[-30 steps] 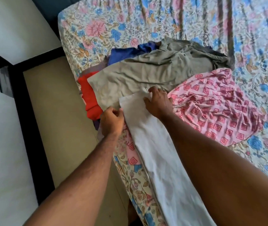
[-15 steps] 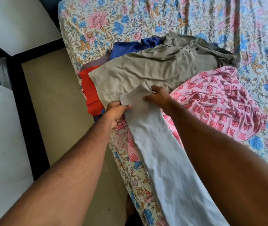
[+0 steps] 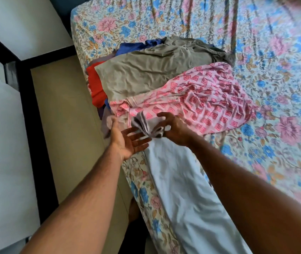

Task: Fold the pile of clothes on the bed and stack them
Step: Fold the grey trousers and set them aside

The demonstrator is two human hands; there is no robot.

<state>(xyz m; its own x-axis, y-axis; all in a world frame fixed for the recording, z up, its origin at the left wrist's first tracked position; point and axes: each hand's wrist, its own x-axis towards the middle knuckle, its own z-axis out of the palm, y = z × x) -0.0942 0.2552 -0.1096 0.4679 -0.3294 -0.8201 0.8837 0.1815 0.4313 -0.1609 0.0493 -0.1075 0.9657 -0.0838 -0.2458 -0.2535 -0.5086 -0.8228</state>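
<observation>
Your right hand [image 3: 173,130] is bunching the white garment's [image 3: 188,195] limp top end; your left hand [image 3: 127,142] is lying flat-palmed beside it. Soft, light cloth: grasp the corners.

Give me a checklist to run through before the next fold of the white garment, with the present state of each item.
1. Right hand gripping the bunched top end of the white garment: ok.
2. Left hand gripping too: not ok, palm open beside the cloth.
3. White garment lying flat: not ok, top end gathered into pleats.
4. Garment fully on the bed: cannot tell, lower end leaves the frame.
5. Unfolded pile out of the way: not ok, pink patterned cloth touches the bunched end.
</observation>
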